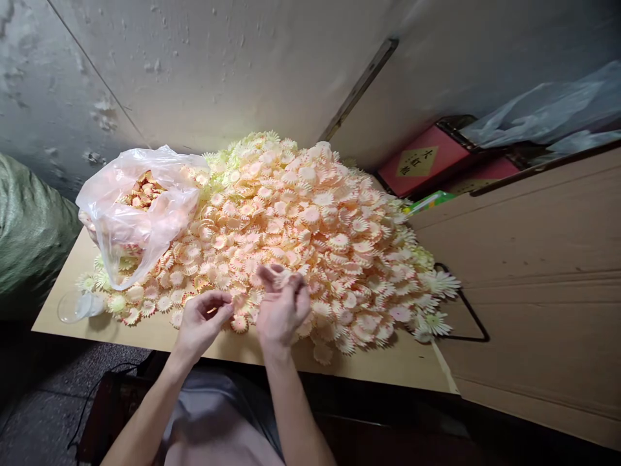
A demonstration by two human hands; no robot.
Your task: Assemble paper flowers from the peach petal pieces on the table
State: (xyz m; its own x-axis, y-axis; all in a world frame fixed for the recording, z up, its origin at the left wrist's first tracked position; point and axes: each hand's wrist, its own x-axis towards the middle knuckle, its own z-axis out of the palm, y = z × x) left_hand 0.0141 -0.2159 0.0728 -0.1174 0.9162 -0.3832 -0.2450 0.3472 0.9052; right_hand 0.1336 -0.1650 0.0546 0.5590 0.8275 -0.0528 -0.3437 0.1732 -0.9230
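A large heap of pale pink and cream artificial flower petal discs (pixel 310 217) with fringed edges covers much of the wooden tabletop (pixel 402 366). At the heap's front edge, my left hand (pixel 201 323) has its thumb and forefinger pinched together; what lies between them is too small to make out. To its right, my right hand (pixel 284 314) is closed with the fingers curled up, slightly blurred. A pale petal disc (pixel 282 278) shows between its fingers and thumb. The two hands are apart, a short gap between them.
A translucent plastic bag (pixel 114 230) with more petal pieces stands on the left. A small clear cup (pixel 72 307) lies near the front left edge. Cardboard (pixel 533 278) rises at the right, with red boxes (pixel 427 158) behind it. A green sack (pixel 33 239) bulges at far left.
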